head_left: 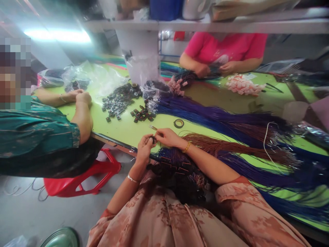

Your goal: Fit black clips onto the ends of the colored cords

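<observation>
- My left hand and right hand cover much of the small black piece; its outline is hard to make out.
- I can't tell what my right fingers, bunched close beside it, are pinching.
- What shows is dark and compact.
- My left thumb and fingertips pinch it, near the green table's front edge.

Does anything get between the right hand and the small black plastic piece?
Nothing visible does. The left hand pinches the small black plastic piece, and the right hand is right beside it; actual contact is too small to confirm.
</observation>
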Tool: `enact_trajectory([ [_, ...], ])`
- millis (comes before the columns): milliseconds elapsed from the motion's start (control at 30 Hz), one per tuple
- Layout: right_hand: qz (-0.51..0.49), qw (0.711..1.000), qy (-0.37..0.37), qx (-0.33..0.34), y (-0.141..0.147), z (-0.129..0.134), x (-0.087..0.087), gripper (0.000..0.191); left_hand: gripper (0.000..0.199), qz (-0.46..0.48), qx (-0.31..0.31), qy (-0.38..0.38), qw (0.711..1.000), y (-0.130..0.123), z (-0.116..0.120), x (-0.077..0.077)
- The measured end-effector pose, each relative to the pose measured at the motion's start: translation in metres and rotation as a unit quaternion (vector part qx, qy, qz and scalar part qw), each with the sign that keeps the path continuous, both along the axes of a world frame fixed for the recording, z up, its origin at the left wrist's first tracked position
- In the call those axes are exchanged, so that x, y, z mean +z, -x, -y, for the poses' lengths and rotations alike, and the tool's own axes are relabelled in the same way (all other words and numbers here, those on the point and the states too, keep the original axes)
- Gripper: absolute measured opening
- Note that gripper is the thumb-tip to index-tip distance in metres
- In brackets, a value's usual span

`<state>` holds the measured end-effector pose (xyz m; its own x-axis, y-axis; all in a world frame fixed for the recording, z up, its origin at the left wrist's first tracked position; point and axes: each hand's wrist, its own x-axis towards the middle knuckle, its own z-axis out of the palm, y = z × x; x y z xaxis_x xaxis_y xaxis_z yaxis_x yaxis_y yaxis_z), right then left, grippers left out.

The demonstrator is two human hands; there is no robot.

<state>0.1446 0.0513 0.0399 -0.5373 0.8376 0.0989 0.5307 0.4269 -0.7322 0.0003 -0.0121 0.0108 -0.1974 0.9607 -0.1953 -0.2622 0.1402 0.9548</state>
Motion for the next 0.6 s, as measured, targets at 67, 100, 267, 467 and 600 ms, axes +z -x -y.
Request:
enact_trajectory([
  [67, -0.026, 0.999, 0.007, -0.021, -0.007, -0.011, 0.007, 0.022, 0.027, -0.094, 0.003, -0.071, 0.993, -0.006, 0.010, 0.014],
  [100, -0.034, 0.999, 0.011, -0.029, -0.010, -0.017, 0.012, 0.025, 0.025, -0.152, -0.011, -0.120, 0.981, -0.010, 0.017, 0.024],
  [267, 0.002, 0.990, 0.056, 0.127, 0.004, -0.026, 0.035, 0.019, 0.031, -0.379, -0.258, -0.351, 0.817, -0.051, 0.050, 0.063],
  [467, 0.179, 0.956, 0.038, 0.230, 0.050, 0.001, 0.024, 0.021, 0.074, -0.554, -0.349, -0.451, 0.607, -0.086, 0.065, 0.050],
  [600, 0.224, 0.953, -0.003, 0.205, 0.055, 0.016, 0.006, 0.024, 0.065, -0.542, -0.308, -0.525, 0.579, -0.073, 0.070, 0.054],
])
